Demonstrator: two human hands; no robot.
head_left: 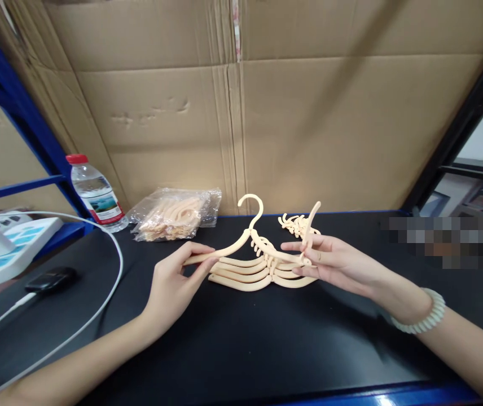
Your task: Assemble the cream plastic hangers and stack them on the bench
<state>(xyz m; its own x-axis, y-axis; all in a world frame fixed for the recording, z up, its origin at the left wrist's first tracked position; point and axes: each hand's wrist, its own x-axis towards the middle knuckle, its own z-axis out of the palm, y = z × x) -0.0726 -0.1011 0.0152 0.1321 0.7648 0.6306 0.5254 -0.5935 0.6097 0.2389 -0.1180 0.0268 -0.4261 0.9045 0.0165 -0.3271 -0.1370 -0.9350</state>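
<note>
A cream plastic clothes hanger (235, 246) is held up above the table, its hook (255, 208) pointing upward. My left hand (178, 282) is closed, pinching the hanger's left arm between thumb and fingers. At the other end, my right hand (337, 262) grips a thin, curved cream piece (311, 225) that stands upright against the tip of the right arm; its lower part is partly covered by fingers. Just behind and below, a row of similar hangers (241, 279) lies on the table, their arms side by side.
A heap of small cream pieces (294, 224) lies at the back. To its left are a clear bag of cream parts (174, 214) and a water bottle (97, 194). A white cable (117, 276), black device (51, 280) and power strip (21, 248) occupy the left. Cardboard (161, 124) walls the back.
</note>
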